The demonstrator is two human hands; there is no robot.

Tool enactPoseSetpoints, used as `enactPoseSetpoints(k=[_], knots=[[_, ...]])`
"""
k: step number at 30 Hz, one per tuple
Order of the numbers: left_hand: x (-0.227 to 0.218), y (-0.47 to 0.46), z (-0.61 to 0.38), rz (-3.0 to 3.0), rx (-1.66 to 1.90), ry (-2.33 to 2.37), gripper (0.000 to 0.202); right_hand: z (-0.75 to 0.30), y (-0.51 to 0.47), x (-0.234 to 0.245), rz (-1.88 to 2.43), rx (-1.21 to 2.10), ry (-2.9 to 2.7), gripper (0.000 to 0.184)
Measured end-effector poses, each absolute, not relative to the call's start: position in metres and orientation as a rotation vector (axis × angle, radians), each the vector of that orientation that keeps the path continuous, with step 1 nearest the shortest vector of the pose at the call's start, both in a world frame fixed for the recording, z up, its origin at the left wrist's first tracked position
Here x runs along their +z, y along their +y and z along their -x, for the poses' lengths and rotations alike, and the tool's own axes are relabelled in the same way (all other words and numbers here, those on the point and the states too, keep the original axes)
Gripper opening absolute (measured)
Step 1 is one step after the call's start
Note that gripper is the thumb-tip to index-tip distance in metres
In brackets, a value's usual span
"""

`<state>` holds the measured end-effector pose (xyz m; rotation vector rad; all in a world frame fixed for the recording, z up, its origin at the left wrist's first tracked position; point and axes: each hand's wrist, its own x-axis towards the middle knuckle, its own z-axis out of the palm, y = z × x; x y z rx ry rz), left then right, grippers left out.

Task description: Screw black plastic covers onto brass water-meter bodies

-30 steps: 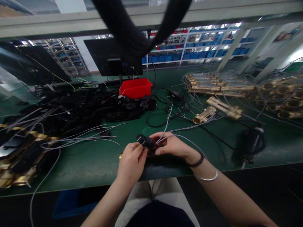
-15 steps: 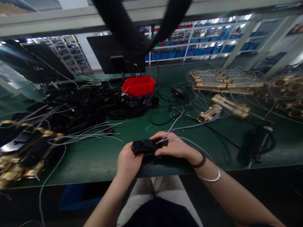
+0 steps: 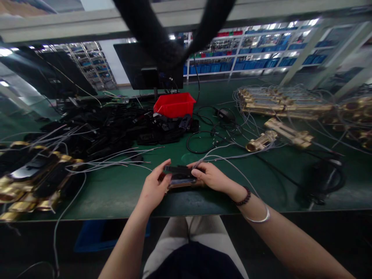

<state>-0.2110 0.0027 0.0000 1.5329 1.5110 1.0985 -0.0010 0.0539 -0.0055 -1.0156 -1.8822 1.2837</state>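
Note:
Near the front edge of the bench, a brass-coloured body (image 3: 183, 185) lies lengthwise between my hands with a black plastic cover (image 3: 179, 170) over it, tilted on its side. My left hand (image 3: 154, 186) pinches the cover's left end between thumb and fingers. Around the right end of the brass body and cover, my right hand (image 3: 211, 176) is closed, its thumb on top. A grey cable (image 3: 229, 161) comes out by the right fingers and trails over the right wrist. The fingers hide both ends of the part.
Brass bodies with black covers (image 3: 35, 178) and grey cables lie at left. Behind are heaped black parts (image 3: 113, 131) and a red bin (image 3: 174, 105). Brass bodies (image 3: 279, 101) are stacked at right, near a black corded tool (image 3: 324, 180). A monitor (image 3: 128, 66) stands at the back.
The black cover has tipped up, showing more of the brass body below it. My left hand has shifted its grip to the cover's end, and the right thumb has moved on top.

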Motion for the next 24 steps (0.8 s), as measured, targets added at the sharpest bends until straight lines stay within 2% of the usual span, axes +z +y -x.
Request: enactPoseSetpoints(k=[5, 7, 10, 12, 14, 16, 24], knots=[[0.000, 0.004, 0.210, -1.503, 1.136, 1.484, 0.052, 0.007, 0.058, -0.011, 1.133, 1.353, -1.815, 0.065], [-0.001, 0.005, 0.208, -1.476, 1.148, 1.500, 0.043, 0.008, 0.058, -0.012, 1.145, 1.370, -1.812, 0.065], [-0.004, 0.008, 0.206, -1.441, 1.179, 1.538, 0.027, 0.007, 0.057, -0.009, 1.134, 1.390, -1.811, 0.059], [-0.005, 0.010, 0.205, -1.432, 1.194, 1.572, 0.023, 0.004, 0.056, -0.006, 1.093, 1.418, -1.805, 0.046], [-0.005, 0.011, 0.205, -1.428, 1.199, 1.586, 0.022, 0.002, 0.055, -0.003, 1.031, 1.467, -1.789, 0.040], [-0.005, 0.012, 0.205, -1.427, 1.205, 1.594, 0.022, 0.002, 0.053, -0.001, 1.008, 1.483, -1.767, 0.042], [-0.006, 0.003, 0.203, -1.454, 1.214, 1.589, 0.025, 0.008, 0.053, -0.004, 1.108, 1.314, -1.779, 0.024]])
